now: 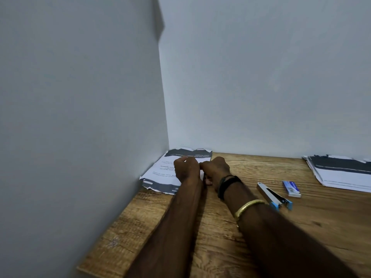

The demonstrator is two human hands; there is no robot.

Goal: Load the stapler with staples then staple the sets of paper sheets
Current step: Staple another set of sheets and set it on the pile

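Observation:
A set of printed paper sheets (164, 167) with dark torn bands lies in the table's far left corner against the wall. My left hand (186, 169) sits on top of it with curled fingers that pinch the sheets. Beside it, my right hand (215, 169) grips the set's right edge, the thumb showing underneath; the two hands touch at the fingertips. The silver stapler (274, 195) with blue ends lies on the wood to the right of my right wrist, untouched. A small blue and white staple box (292, 188) lies just right of the stapler.
A second pile of paper sheets (341, 173) lies at the far right of the wooden table (220, 227). Grey walls close the table on the left and at the back. The table's left front edge runs diagonally below my forearms.

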